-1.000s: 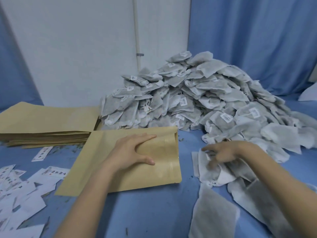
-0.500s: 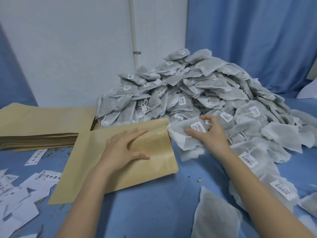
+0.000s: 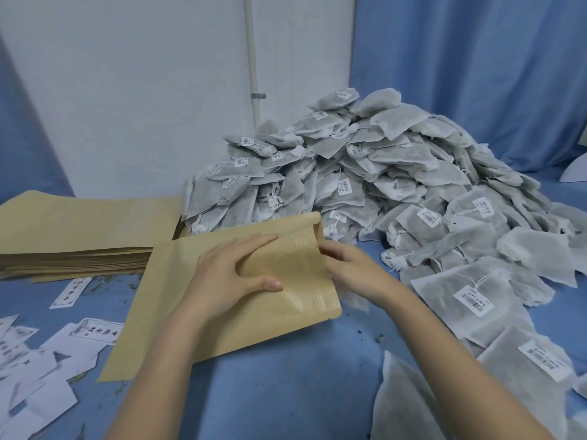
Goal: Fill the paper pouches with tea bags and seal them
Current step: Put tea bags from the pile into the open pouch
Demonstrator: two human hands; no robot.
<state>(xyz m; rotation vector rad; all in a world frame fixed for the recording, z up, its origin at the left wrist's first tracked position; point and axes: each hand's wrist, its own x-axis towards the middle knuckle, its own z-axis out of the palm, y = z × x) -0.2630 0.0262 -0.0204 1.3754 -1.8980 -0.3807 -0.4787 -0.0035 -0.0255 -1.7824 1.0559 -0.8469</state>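
A: Hidden items, relative to the paper pouch [image 3: 222,315]?
B: Right hand [image 3: 352,271]: fingertips concealed at its mouth; contents unseen. Loose labels [image 3: 28,385] left of it: cut by frame edge. Tea bag [image 3: 403,404] right of it: cropped below.

Even, soft, bluish light; faint shadows; wide-angle bending at edges; slight softness.

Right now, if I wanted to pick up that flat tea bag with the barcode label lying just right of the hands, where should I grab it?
Probably by its near left corner, coming from above on the hand side. The tea bag lies flat on top of others, that corner overhanging bare blue cloth, so fingers could slip under. Its far edge tucks beneath the pile, and pulling the label's thin string might tear it.
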